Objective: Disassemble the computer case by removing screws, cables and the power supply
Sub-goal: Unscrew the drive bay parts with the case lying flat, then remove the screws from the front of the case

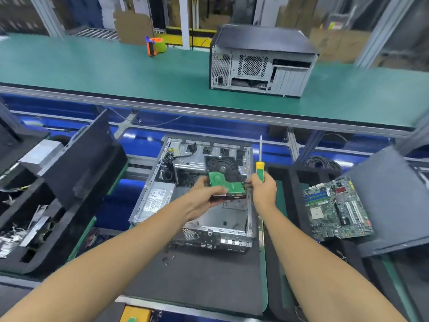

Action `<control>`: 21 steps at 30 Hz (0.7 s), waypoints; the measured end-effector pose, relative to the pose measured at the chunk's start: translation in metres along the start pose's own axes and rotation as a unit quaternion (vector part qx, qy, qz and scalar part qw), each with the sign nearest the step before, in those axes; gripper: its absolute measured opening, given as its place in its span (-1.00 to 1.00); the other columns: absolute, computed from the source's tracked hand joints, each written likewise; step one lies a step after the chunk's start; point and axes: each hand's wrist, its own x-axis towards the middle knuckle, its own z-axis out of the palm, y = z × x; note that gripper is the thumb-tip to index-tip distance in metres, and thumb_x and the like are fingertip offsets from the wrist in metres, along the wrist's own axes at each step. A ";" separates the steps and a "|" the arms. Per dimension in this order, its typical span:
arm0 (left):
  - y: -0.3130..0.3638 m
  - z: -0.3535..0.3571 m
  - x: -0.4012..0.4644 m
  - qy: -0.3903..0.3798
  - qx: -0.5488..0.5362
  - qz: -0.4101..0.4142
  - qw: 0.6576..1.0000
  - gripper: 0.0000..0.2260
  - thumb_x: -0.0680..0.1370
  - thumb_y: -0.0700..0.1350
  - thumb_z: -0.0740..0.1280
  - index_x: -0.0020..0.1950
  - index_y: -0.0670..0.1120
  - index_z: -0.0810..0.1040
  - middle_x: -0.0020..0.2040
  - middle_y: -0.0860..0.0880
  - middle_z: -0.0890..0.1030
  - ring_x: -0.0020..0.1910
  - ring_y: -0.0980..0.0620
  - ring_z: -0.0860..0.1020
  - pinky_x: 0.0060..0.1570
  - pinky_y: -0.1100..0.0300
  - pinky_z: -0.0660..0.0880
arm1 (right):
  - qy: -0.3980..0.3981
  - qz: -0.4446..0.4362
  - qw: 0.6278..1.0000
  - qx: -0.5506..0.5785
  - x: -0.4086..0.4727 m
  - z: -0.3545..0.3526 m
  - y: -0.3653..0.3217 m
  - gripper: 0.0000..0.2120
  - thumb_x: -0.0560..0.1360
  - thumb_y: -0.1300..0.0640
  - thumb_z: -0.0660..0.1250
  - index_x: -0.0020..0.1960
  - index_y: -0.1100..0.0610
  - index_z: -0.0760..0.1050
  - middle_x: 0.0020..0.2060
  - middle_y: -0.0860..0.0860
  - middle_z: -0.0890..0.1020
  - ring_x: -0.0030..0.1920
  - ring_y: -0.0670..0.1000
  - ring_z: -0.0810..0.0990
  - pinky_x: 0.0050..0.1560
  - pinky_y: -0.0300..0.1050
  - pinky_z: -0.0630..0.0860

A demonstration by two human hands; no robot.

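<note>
An open grey computer case (249, 205) lies flat on a dark mat in front of me. Its power supply (156, 198), with a white label, sits along the case's left side, and cables (168, 159) run at the far left corner. Above the case's middle, my left hand (204, 196) grips a hard drive (228, 185) with its green circuit board facing up. My right hand (263, 189) holds a green and yellow screwdriver (260, 163) pointing up, and its fingers touch the drive's right edge.
A removed motherboard (336, 210) lies on a dark tray at right. Black foam bins (46, 205) with metal parts stand at left. A second, closed computer case (262, 63) and a green tape dispenser (156, 45) sit on the green conveyor (116, 73) beyond.
</note>
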 end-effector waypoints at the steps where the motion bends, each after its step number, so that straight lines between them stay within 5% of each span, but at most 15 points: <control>1: 0.003 0.009 0.004 -0.015 0.030 0.004 0.999 -0.46 0.45 -0.47 0.47 0.30 -0.14 0.35 0.21 -0.26 0.60 0.12 -0.20 0.68 0.14 -0.04 0.65 | 0.002 -0.005 1.000 0.008 0.003 -0.006 -0.004 -0.82 0.54 0.17 0.29 -0.13 0.28 0.55 -0.21 0.22 0.68 -0.24 0.09 0.61 -0.13 0.12 0.58; 4: 0.001 0.041 0.015 -0.043 0.099 0.020 0.994 -0.39 0.38 -0.48 0.52 0.27 -0.05 0.38 0.12 -0.22 0.68 0.00 -0.13 0.73 -0.04 0.05 0.67 | 0.012 -0.046 0.997 -0.057 0.008 -0.029 -0.013 -0.79 0.43 0.04 0.32 -0.18 0.20 0.54 -0.34 0.05 0.61 -0.33 -0.08 0.49 -0.27 -0.14 0.39; 9: -0.028 0.107 0.029 -0.060 0.209 0.090 0.972 -0.35 0.31 -0.40 0.59 0.26 -0.07 0.37 0.13 -0.21 0.67 0.09 -0.18 0.69 0.13 -0.16 0.64 | 0.036 -0.045 0.981 -0.184 0.018 -0.088 -0.013 -0.79 0.48 0.02 0.36 -0.17 0.16 0.48 -0.35 0.03 0.54 -0.31 0.06 0.47 -0.28 0.00 0.34; 13: -0.064 0.157 0.033 -0.100 0.276 0.130 0.947 -0.44 0.36 -0.28 0.60 0.19 -0.01 0.37 0.07 -0.10 0.68 0.03 -0.01 0.68 0.04 0.12 0.65 | 0.026 -0.019 0.993 -0.114 0.017 -0.150 0.003 -0.87 0.51 0.18 0.35 -0.15 0.25 0.53 -0.37 0.07 0.50 -0.34 0.05 0.41 -0.25 -0.02 0.35; 17: -0.116 0.210 0.038 -0.136 0.333 0.141 0.922 -0.54 0.45 -0.21 0.55 0.20 -0.11 0.37 0.14 -0.13 0.62 0.17 -0.12 0.59 0.20 0.06 0.55 | -0.001 0.037 0.996 -0.078 0.013 -0.208 0.022 -0.87 0.54 0.24 0.32 -0.18 0.19 0.55 -0.35 0.06 0.53 -0.35 0.02 0.44 -0.26 -0.10 0.37; 21: -0.161 0.249 0.040 -0.203 0.353 0.128 0.905 -0.66 0.59 -0.17 0.46 0.01 0.07 0.29 -0.04 0.09 0.48 -0.01 0.19 0.51 0.08 0.24 0.50 | 0.001 0.090 0.995 -0.035 0.015 -0.263 0.038 -0.77 0.58 0.21 0.30 -0.24 0.08 0.58 -0.36 -0.02 0.59 -0.45 -0.10 0.50 -0.49 -0.29 0.40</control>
